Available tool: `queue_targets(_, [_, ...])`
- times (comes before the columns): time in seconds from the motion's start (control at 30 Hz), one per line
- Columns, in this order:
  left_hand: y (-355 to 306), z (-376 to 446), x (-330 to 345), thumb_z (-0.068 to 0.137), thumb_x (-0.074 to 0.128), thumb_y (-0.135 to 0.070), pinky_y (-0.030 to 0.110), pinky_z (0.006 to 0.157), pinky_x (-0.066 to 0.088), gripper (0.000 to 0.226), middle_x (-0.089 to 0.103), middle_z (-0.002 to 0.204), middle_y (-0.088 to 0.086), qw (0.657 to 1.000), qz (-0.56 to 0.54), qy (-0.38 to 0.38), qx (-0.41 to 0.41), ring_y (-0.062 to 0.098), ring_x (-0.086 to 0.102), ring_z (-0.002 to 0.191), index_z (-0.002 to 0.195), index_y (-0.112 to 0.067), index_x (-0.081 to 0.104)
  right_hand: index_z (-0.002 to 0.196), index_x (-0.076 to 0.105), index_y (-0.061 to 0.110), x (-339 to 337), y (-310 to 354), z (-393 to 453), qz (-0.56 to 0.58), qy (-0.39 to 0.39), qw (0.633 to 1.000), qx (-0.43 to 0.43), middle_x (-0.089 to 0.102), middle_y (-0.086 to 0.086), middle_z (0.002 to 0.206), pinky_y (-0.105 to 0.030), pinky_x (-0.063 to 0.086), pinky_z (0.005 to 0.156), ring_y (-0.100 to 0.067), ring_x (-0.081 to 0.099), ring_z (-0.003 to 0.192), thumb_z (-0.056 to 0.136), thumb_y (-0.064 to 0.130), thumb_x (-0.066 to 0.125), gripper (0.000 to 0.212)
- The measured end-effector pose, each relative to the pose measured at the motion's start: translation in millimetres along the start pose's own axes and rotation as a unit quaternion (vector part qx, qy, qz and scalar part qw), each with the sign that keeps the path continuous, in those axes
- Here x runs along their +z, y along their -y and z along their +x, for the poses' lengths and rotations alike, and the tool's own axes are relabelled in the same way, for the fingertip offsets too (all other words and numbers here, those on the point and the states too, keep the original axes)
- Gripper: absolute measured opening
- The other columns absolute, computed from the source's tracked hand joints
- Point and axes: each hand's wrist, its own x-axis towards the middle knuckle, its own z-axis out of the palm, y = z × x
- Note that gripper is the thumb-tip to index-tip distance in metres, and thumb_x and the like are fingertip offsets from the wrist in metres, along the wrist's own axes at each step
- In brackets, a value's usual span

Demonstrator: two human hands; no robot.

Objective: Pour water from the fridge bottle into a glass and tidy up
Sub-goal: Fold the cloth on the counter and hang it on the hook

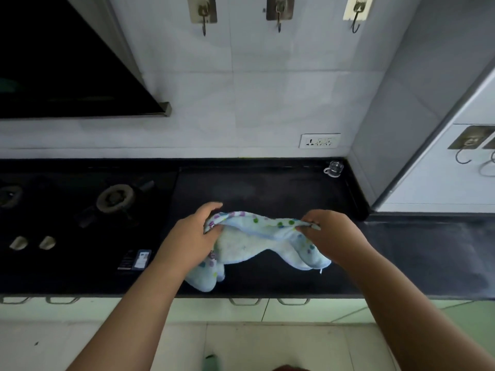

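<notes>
Glass, a small clear mug with a handle, stands far back in the right corner of the black bench, well apart from both hands. At the far left a dark slanted chimney hood hangs over a black gas hob with a burner and two pale knobs. Just right of the hob, the left hand pinches one end of a light blue dotted cloth with curled fingers, and the right hand pinches the other end, so the cloth hangs stretched between them with its lower folds resting on the bench. Behind, pale wall tiles carry three metal hooks up high and a white socket plate low down. Below the bench edge run pale green drawers with metal handles, above a light tiled floor.
</notes>
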Motion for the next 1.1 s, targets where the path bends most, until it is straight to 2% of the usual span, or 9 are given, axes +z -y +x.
queue_targets(0.1, [7.0,7.0,-1.0,0.103,0.056,-0.024,0.023,0.081,0.052,0.029,0.067,0.115,-0.013,1.0,0.006,-0.005,0.009,0.002,0.064,0.095,0.126,-0.038,0.068,0.089,0.073,0.023,4.8,-4.1,5.6,0.019,0.019,1.0,0.008,0.071,0.0,0.09,-0.037,0.062,0.074,-0.018,0.07,0.078,0.097,0.026,0.06,0.015])
queue_targets(0.23, [13.4,17.9,3.3,0.105,0.053,-0.027,0.029,0.088,0.051,0.022,0.056,0.12,-0.008,1.0,0.024,-0.003,0.012,0.007,0.06,0.1,0.123,-0.031,0.067,0.12,0.071,0.02,14.2,0.7,5.2,0.141,-0.035,0.989,0.014,0.057,0.002,0.123,-0.027,0.046,0.085,-0.019,0.063,0.101,0.104,0.023,0.052,0.025])
queue_targets(0.4, [12.9,33.1,4.9,0.107,0.051,-0.025,0.026,0.078,0.047,0.025,0.059,0.125,-0.007,1.0,-0.014,-0.023,-0.009,0.007,0.06,0.1,0.129,-0.031,0.058,0.113,0.057,0.022,17.5,10.0,11.2,0.232,-0.048,0.97,0.053,0.065,-0.005,0.089,-0.039,0.053,0.075,-0.023,0.063,0.079,0.105,0.02,0.039,0.019])
queue_targets(0.5, [13.1,38.5,2.7,0.106,0.054,-0.032,0.025,0.08,0.045,0.029,0.063,0.123,-0.008,0.999,-0.022,-0.024,-0.02,0.01,0.061,0.103,0.135,-0.036,0.056,0.113,0.05,0.027,16.0,14.2,13.2,0.265,-0.076,0.959,0.061,0.06,0.002,0.095,-0.04,0.053,0.078,-0.023,0.06,0.082,0.104,0.031,0.048,0.01])
queue_targets(0.57, [15.1,41.7,-2.0,0.104,0.057,-0.038,0.028,0.077,0.047,0.022,0.068,0.111,-0.008,0.999,0.014,-0.042,-0.013,0.01,0.063,0.095,0.125,-0.032,0.062,0.121,0.043,0.035,12.2,12.4,9.2,0.26,-0.045,0.964,0.035,0.05,0.009,0.113,-0.037,0.053,0.083,-0.015,0.058,0.09,0.094,0.045,0.067,0.037])
queue_targets(0.63, [18.0,43.9,-8.5,0.1,0.062,-0.043,0.029,0.072,0.049,0.018,0.07,0.095,-0.011,0.998,0.041,-0.046,-0.014,0.007,0.064,0.084,0.11,-0.03,0.069,0.13,0.035,0.035,9.6,5.8,7.1,0.153,-0.005,0.988,-0.011,0.041,0.009,0.123,-0.035,0.054,0.084,-0.015,0.059,0.095,0.082,0.037,0.081,0.066])
queue_targets(0.73, [26.2,47.6,-20.2,0.085,0.081,-0.047,0.027,0.067,0.05,0.02,0.07,0.084,-0.009,0.999,0.044,-0.008,-0.025,0.007,0.066,0.079,0.094,-0.032,0.071,0.115,0.04,0.036,6.0,-3.6,9.7,0.094,-0.001,0.995,-0.024,0.048,0.006,0.118,-0.039,0.057,0.076,-0.018,0.06,0.083,0.081,0.006,0.064,0.051])
queue_targets(0.9, [36.1,50.0,-31.8,0.066,0.093,-0.03,0.025,0.07,0.047,0.056,0.05,0.106,-0.014,0.975,0.187,0.122,-0.018,0.005,0.055,0.09,0.106,-0.039,0.055,0.096,0.043,0.03,2.8,-14.4,10.7,0.088,-0.012,0.996,-0.012,0.051,0.008,0.104,-0.039,0.052,0.071,-0.019,0.057,0.076,0.079,0.006,0.055,0.032])
queue_targets(1.1, [37.1,46.0,-28.4,0.088,0.067,-0.026,0.035,0.06,0.05,0.027,0.055,0.094,-0.008,0.987,0.153,0.025,0.053,0.015,0.059,0.073,0.094,-0.031,0.041,0.084,0.051,0.027,3.6,-18.5,18.5,0.194,-0.063,0.979,0.008,0.057,0.004,0.092,-0.029,0.041,0.06,-0.017,0.053,0.071,0.088,0.007,0.053,0.021])
